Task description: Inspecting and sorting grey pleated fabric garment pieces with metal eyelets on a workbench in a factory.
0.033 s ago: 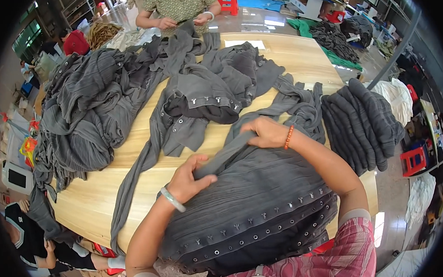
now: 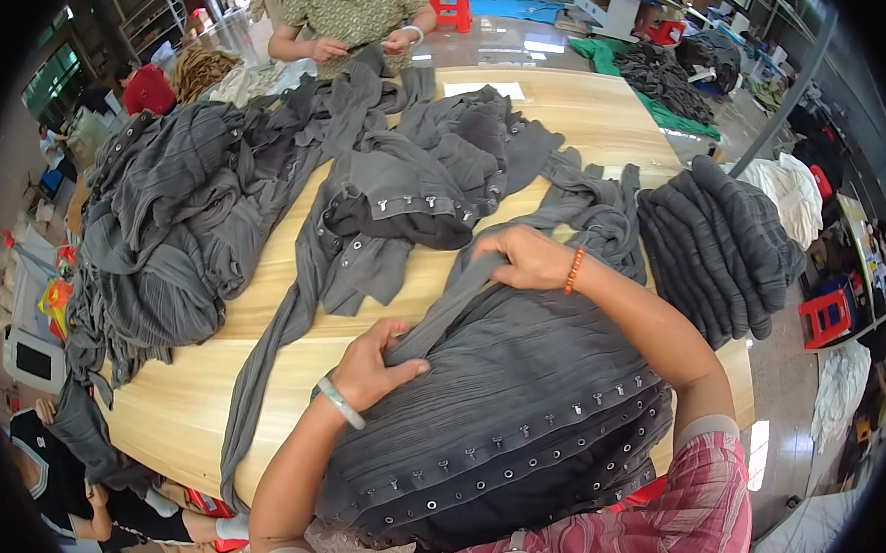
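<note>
My right hand (image 2: 524, 258), with an orange bead bracelet at the wrist, pinches a long grey fabric strip (image 2: 449, 309) at its upper end. Lower down, the strip runs between the thumb and fingers of my left hand (image 2: 372, 364). Beneath both hands lies a stack of dark grey crinkled garments (image 2: 508, 363) at the near table edge. Metal hooks line the near edge of its top piece, and eyelets show on the layer below. The strip's join with the top garment is hard to make out.
Loose grey garments (image 2: 428, 172) lie beyond my hands, with a larger heap (image 2: 180, 220) at left. Folded garments (image 2: 717, 252) stand at the table's right side. Across the wooden table (image 2: 594, 98) a person (image 2: 355, 26) handles dark cloth. Another person (image 2: 47, 457) sits at lower left.
The whole view has shifted very slightly. My hands keep nearly the same place on the strip, and the left fingers look less blurred.
</note>
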Available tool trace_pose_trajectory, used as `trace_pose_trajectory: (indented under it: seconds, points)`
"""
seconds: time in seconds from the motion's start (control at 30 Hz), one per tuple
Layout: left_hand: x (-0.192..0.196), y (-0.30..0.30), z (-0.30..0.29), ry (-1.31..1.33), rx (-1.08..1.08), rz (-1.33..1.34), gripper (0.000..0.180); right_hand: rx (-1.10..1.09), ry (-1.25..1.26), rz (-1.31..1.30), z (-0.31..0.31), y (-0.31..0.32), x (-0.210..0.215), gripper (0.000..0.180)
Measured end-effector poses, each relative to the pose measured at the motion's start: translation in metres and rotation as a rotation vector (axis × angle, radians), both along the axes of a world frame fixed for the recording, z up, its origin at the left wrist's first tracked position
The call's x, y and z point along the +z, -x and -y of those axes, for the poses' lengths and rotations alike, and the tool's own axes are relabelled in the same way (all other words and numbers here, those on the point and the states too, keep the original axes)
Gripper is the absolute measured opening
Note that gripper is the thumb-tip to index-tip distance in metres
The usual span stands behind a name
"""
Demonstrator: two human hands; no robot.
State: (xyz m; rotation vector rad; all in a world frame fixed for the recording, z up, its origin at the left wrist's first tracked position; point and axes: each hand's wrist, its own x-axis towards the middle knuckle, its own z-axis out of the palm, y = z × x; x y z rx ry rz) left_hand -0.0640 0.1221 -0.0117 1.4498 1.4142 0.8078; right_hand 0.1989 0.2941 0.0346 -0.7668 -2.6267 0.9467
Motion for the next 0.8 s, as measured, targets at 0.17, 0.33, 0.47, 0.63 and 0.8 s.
trace_pose_trajectory:
  seconds: [0.17,0.33,0.47,0.63,0.8]
  points:
    - [0.029,0.001,0.003,0.114,0.032,-0.155,0.029,-0.307,-0.480,-0.033,0.000,0.020,0.020,0.045]
    - [0.037,0.005,0.002,-0.009,0.202,0.213,0.014,0.038,0.025,-0.166,0.011,0.006,0.010,0.046]
    - [0.040,0.005,0.006,0.037,0.223,0.499,0.015,0.240,0.196,-0.129,0.040,0.006,-0.012,0.045]
    - [0.052,0.008,0.005,0.014,0.227,0.692,0.024,0.290,0.336,-0.139,0.042,0.008,-0.016,0.051]
    - [0.060,0.007,0.005,0.010,0.188,0.732,0.025,0.275,0.758,-0.109,0.038,-0.006,-0.006,0.054]
